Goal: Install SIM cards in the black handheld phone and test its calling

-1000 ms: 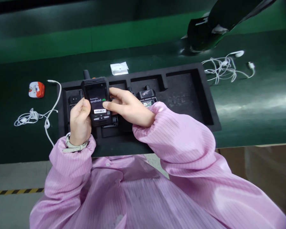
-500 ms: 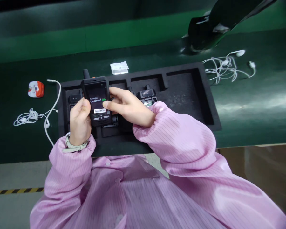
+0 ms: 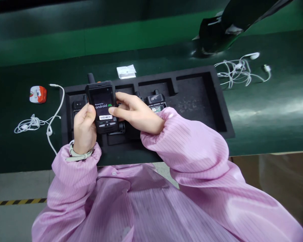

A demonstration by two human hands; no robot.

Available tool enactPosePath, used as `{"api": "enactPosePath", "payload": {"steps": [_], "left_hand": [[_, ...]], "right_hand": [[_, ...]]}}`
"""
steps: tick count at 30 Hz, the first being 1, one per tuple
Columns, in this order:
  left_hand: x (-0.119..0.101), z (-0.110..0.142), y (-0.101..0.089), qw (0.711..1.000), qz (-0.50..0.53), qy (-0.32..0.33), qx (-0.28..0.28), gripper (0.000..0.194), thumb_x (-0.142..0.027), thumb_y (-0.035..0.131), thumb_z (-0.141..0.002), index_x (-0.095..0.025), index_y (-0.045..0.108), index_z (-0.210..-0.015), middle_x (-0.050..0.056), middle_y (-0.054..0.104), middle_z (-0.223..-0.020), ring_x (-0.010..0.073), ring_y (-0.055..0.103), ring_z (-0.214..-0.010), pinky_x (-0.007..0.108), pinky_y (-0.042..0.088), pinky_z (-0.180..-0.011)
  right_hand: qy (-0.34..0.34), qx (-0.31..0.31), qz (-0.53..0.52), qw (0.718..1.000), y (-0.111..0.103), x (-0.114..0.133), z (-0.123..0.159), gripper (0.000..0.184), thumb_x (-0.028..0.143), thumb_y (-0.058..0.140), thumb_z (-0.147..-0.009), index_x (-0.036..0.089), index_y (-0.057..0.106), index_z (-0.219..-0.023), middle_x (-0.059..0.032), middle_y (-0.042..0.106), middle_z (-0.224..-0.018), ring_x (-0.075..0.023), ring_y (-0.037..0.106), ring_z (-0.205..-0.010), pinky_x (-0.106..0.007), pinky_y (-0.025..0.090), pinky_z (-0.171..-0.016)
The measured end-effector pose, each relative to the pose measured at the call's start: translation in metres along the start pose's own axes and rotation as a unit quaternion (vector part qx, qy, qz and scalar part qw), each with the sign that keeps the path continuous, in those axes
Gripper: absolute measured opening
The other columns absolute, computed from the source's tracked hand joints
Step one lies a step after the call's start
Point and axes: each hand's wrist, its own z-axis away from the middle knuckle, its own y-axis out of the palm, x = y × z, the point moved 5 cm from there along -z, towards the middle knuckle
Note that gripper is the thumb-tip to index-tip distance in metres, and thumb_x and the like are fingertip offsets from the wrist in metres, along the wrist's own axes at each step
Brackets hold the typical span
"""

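A black handheld radio phone (image 3: 102, 97) with a stubby antenna is held up over the foam tray, its screen lit with "Powered by android". My left hand (image 3: 84, 126) grips its left side, thumb along the edge. On the other side, my right hand (image 3: 135, 112) holds the right edge, with the thumb over the lower right of the screen. The right fingers behind the device are partly hidden. Below, in the black foam tray (image 3: 146, 79), lie more such devices, including one (image 3: 155, 100) with a label showing, just beyond my right wrist.
White earphones with a tangled cord (image 3: 238, 69) lie right of the tray, another bundle (image 3: 30, 123) to the left. A white cable (image 3: 63, 101) runs along the tray's left side. A red and white packet (image 3: 37, 94), folded white paper (image 3: 126, 71) and a dark post (image 3: 214, 37) stand around it.
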Motion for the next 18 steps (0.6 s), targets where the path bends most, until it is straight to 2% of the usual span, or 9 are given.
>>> {"api": "enactPosePath", "payload": {"steps": [4,9,13,18], "left_hand": [[0.0009,-0.0001,-0.0003,1.0,-0.011,0.0,0.0,0.028,-0.048,0.073,-0.092,-0.02,0.077,-0.089,0.007,0.08,-0.099,0.0306,0.073,-0.117,0.041,0.061,-0.1],[0.0007,-0.0006,0.0001,1.0,-0.004,0.002,0.0,0.029,-0.047,0.074,-0.091,-0.02,0.073,-0.079,0.007,0.079,-0.093,0.0309,0.073,-0.116,0.041,0.061,-0.1],[0.0008,-0.0006,-0.0001,1.0,-0.012,0.001,-0.003,0.028,-0.048,0.073,-0.092,-0.02,0.074,-0.087,0.008,0.079,-0.099,0.0314,0.072,-0.119,0.042,0.061,-0.1],[0.0005,-0.0003,0.0011,1.0,0.005,0.001,0.002,0.027,-0.046,0.073,-0.092,-0.02,0.075,-0.086,0.007,0.08,-0.097,0.0305,0.072,-0.119,0.041,0.06,-0.101]], "right_hand": [[0.005,0.0,0.001,1.0,-0.0002,0.0004,0.0,0.008,0.018,0.063,-0.092,0.017,0.056,-0.095,0.006,0.052,-0.076,-0.0043,0.043,-0.051,-0.022,0.03,-0.047],[0.002,0.0,0.008,1.0,-0.0003,0.0004,0.0004,0.009,0.02,0.063,-0.092,0.017,0.055,-0.095,0.006,0.052,-0.077,-0.0046,0.042,-0.052,-0.022,0.03,-0.048],[0.001,0.002,0.006,1.0,-0.0001,0.0005,0.0003,0.008,0.019,0.062,-0.092,0.017,0.056,-0.096,0.0058,0.052,-0.078,-0.0048,0.041,-0.052,-0.022,0.031,-0.048],[0.006,0.0,0.004,1.0,-0.0003,0.0013,0.0005,0.009,0.018,0.063,-0.092,0.017,0.055,-0.095,0.0064,0.05,-0.077,-0.004,0.04,-0.05,-0.022,0.029,-0.047]]}}
